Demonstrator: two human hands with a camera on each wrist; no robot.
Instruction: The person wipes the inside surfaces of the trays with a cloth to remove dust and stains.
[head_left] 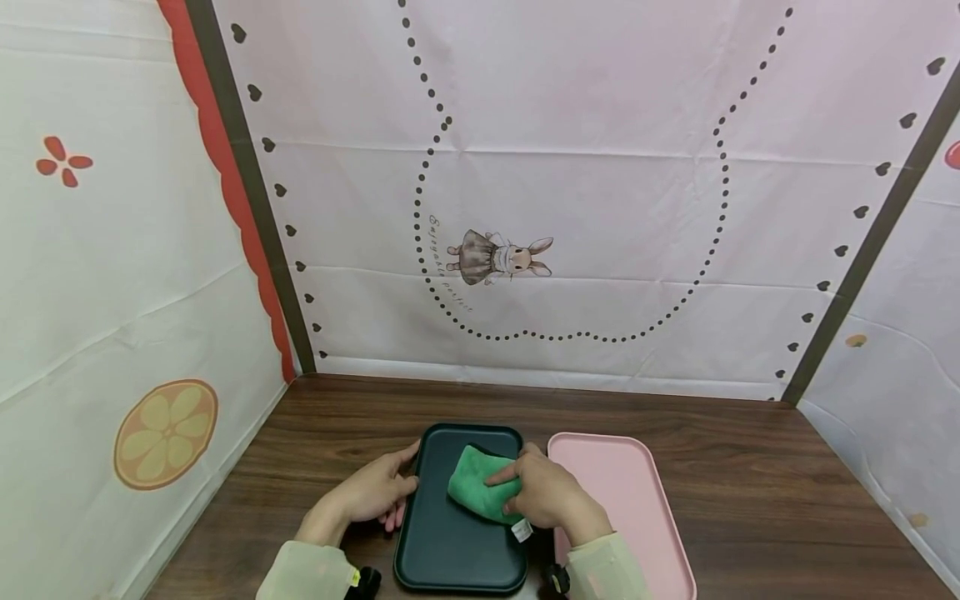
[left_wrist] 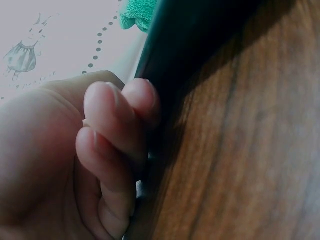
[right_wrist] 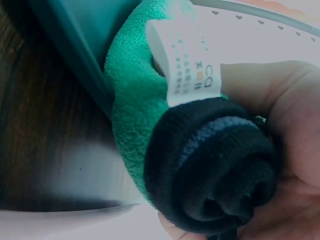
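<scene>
A dark green tray [head_left: 461,554] lies lengthwise on the table. My left hand [head_left: 371,492] grips its left edge, the thumb at the rim; in the left wrist view the curled fingers [left_wrist: 107,115] meet the tray's side [left_wrist: 195,35]. On the tray lies a folded green towel [head_left: 480,483] with a white tag [head_left: 521,530]. My right hand [head_left: 551,492] pinches the towel's right part between thumb and index finger. In the right wrist view a rolled black fabric bundle [right_wrist: 215,165] with a grey-blue band sits before the palm; its hold is partly hidden.
A pink tray [head_left: 615,483] lies right of the dark one, partly under my right forearm. The brown wooden table [head_left: 757,500] meets a printed cloth wall [head_left: 585,200] at the back, with cloth walls at both sides.
</scene>
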